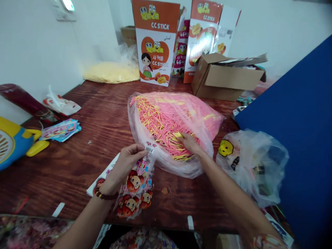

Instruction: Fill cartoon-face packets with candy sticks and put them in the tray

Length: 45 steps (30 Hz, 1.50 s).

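Note:
My left hand (129, 157) pinches the top of a clear printed packet (135, 181), which hangs down over the table edge side of the table top. The packet carries red-haired cartoon faces, and a barcode shows near my fingertips. A large clear plastic bag (135, 121) lies open on the table, full of thin pink and yellow sticks (160, 124). My right hand (189, 141) reaches into this bag, its fingers closed on a small bunch of yellow sticks (177, 135). Under my left forearm lies a white printed sheet (94, 185), partly hidden.
At the back stand printed cartons (155, 45) and an opened brown cardboard box (228, 81). A blue panel (293, 103) borders the right side, beside a translucent bag (251, 162). To the left are colourful packets (61, 130), wipes (62, 105) and a yellow-blue object (15, 143).

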### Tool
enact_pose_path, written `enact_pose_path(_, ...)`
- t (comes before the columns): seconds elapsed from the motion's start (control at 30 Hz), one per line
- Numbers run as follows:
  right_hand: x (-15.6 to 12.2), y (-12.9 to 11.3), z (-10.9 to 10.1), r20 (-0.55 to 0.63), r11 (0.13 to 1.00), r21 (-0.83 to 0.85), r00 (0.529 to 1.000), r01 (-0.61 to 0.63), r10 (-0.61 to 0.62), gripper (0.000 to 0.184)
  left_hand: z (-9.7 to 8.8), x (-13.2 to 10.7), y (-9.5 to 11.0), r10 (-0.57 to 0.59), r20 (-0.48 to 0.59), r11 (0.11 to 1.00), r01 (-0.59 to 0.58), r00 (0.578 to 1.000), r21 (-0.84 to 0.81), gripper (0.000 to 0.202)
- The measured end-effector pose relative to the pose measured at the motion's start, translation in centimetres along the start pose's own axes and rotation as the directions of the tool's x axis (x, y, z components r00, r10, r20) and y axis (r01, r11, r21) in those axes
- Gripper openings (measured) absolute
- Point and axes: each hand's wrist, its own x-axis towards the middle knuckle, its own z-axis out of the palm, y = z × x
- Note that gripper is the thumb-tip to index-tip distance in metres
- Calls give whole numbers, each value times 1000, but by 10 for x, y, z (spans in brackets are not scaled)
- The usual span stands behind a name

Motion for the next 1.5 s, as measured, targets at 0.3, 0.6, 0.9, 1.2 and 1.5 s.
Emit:
enact_pose_path(0.3,-4,-14,-3,44,927,374,997,37,-57,21,27,8,6,54,48,997,-57,997,56,29)
enact_pose_path(0.6,-31,-43,-6,94,580,813,995,-50,-45,39,50,31,4,100,148,979,-124,984,163,25)
enact_pose_path(0.9,-62,-84,-14,-251,399,878,964,263,-85,24,57,30,1,202,277,946,-260,939,193,23)
enact_pose_path(1.2,-73,-111,-9,-381,439,801,913,406,-149,24,70,28,3,223,290,941,-284,931,187,31)
enact_pose_path(1.5,-76,-93,2,-339,484,804,935,346,-105,23,75,31,-2,224,253,956,-263,941,132,33)
